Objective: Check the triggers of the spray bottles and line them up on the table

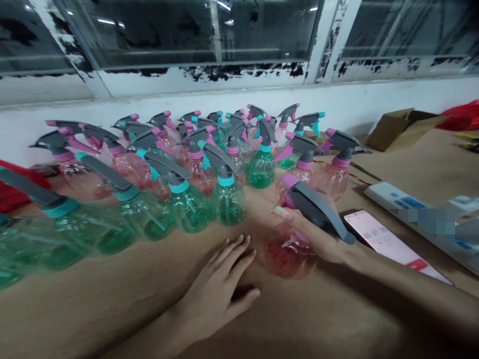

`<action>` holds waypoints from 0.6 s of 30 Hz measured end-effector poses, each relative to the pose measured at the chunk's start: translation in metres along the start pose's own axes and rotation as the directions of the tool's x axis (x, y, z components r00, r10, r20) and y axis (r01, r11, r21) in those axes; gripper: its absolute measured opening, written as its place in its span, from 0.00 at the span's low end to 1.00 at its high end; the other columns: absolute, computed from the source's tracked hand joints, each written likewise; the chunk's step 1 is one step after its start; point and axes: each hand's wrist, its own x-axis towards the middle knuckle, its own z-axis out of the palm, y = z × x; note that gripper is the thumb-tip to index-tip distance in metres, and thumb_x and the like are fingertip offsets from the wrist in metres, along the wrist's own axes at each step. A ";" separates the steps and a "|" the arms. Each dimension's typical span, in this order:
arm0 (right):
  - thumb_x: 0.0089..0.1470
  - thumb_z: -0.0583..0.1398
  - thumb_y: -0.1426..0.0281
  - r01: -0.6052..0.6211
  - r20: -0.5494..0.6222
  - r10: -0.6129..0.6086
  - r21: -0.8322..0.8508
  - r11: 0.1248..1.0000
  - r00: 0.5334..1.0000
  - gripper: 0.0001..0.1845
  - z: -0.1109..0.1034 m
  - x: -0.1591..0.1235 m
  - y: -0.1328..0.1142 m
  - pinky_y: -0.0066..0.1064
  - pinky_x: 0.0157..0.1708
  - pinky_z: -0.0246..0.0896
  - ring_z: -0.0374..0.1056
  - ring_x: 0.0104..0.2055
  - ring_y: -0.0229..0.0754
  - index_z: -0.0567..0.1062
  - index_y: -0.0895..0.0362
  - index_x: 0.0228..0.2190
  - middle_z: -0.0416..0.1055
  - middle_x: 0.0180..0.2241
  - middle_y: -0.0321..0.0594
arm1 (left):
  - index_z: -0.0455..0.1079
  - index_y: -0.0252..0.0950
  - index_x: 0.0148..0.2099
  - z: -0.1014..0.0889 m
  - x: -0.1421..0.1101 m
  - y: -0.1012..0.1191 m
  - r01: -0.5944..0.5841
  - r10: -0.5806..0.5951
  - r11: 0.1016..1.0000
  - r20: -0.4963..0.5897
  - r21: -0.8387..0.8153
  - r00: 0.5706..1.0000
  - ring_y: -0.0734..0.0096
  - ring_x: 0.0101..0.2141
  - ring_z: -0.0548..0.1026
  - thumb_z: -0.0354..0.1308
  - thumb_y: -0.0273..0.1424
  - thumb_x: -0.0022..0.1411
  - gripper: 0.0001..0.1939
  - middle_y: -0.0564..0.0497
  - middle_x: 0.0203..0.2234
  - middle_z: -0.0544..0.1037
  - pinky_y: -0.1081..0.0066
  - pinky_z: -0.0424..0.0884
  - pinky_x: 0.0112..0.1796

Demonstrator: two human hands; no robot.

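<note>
My right hand grips a pink spray bottle by its neck, just under the grey trigger head; the bottle stands on the brown table. My left hand lies flat on the table just left of that bottle, fingers stretched out and holding nothing. Behind both hands stand several spray bottles, green ones with teal collars in the front row and pink ones further back and to the right.
A phone with a lit screen lies right of my right hand. Beyond it is a white power strip. An open cardboard box sits at the back right by the white wall. Red cloth shows at the left edge.
</note>
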 end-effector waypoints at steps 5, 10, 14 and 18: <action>0.55 0.59 0.61 -0.050 0.028 0.051 -0.027 0.998 0.998 0.10 -0.002 0.003 -0.008 0.35 0.30 0.62 0.65 0.27 0.40 0.70 0.53 0.26 0.67 0.24 0.35 | 0.56 0.33 0.63 0.001 0.000 -0.001 0.002 -0.002 1.000 0.002 -0.001 1.000 0.57 0.61 0.54 0.52 0.42 0.66 0.28 0.43 0.63 0.54 0.54 0.57 0.57; 0.53 0.60 0.63 0.000 -0.025 0.004 0.127 0.992 1.000 0.07 0.005 0.004 0.000 0.36 0.35 0.63 0.67 0.31 0.42 0.68 0.51 0.28 0.68 0.28 0.35 | 0.57 0.32 0.62 0.000 0.000 0.000 0.002 -0.002 1.000 0.007 0.003 1.000 0.56 0.61 0.53 0.52 0.42 0.66 0.28 0.43 0.63 0.55 0.54 0.57 0.57; 0.52 0.61 0.64 -0.087 -0.024 0.092 0.166 0.982 0.995 0.06 0.010 -0.002 0.013 0.39 0.39 0.63 0.66 0.32 0.44 0.69 0.51 0.29 0.66 0.26 0.35 | 0.56 0.33 0.63 0.001 -0.001 -0.001 -0.005 0.005 1.000 -0.001 0.010 1.000 0.57 0.62 0.53 0.51 0.42 0.67 0.28 0.44 0.63 0.54 0.55 0.57 0.57; 0.52 0.61 0.64 -0.142 -0.025 0.150 0.213 0.967 0.988 0.08 0.010 -0.005 0.019 0.40 0.42 0.63 0.67 0.37 0.45 0.67 0.52 0.28 0.63 0.26 0.34 | 0.57 0.33 0.62 0.002 -0.001 -0.001 -0.009 0.009 1.000 -0.010 0.005 1.000 0.56 0.62 0.53 0.51 0.42 0.67 0.27 0.44 0.63 0.55 0.55 0.56 0.57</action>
